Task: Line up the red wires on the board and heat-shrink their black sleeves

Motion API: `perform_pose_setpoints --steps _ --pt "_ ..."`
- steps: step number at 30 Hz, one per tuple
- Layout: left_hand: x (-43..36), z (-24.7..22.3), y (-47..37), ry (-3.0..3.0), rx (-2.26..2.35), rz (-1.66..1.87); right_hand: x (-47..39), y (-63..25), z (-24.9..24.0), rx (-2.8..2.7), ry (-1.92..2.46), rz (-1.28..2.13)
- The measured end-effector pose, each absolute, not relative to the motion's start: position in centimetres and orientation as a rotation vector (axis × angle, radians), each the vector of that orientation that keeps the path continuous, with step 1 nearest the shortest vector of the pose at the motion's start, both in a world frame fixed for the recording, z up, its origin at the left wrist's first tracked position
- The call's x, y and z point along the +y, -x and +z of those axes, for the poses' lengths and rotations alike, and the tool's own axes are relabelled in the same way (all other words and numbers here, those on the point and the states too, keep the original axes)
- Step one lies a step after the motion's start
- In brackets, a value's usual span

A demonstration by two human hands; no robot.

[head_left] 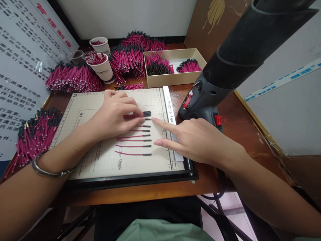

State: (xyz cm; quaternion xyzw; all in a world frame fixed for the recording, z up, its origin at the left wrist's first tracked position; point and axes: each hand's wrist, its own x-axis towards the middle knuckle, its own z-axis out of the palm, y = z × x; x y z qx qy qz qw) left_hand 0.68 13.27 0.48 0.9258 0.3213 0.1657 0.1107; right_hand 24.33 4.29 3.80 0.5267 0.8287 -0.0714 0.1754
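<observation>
My left hand [120, 112] rests over a gridded paper trimmer board [132, 165], thumb and fingers closed on a few red wires whose black-sleeved ends [147, 113] stick out to the right. Most of that bunch is hidden under the fingers. Below it, several single red wires [130, 146] lie spaced in a rough column, black sleeves pointing right. My right hand [193, 139] is open beside these sleeve ends, with index finger and thumb stretched apart. The index fingertip is close to the sleeve of a wire by my left thumb; whether it touches, I cannot tell.
A black heat gun [213, 87] with a red switch stands right of the board. Behind are a shallow box [173, 80] of wires, paper cups [103, 72] holding wires, and large wire heaps [127, 62]. Another wire pile [37, 137] lies at left.
</observation>
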Motion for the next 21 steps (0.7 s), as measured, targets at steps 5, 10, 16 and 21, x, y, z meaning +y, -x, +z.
perform_pose_setpoints --steps 5,10,16,21 --pt "13.33 0.53 -0.60 -2.726 0.933 0.454 4.33 -24.38 3.83 2.354 -1.492 -0.211" --pt "13.24 0.48 -0.63 -2.727 0.941 0.465 4.37 -24.30 3.69 2.371 -1.486 -0.205" --pt "13.13 0.43 -0.74 -2.716 0.917 0.502 4.39 -24.38 3.58 2.356 -1.484 -0.203" --pt "13.11 0.38 -0.76 -2.714 0.903 0.517 4.36 -24.31 3.57 2.344 -1.471 -0.190"
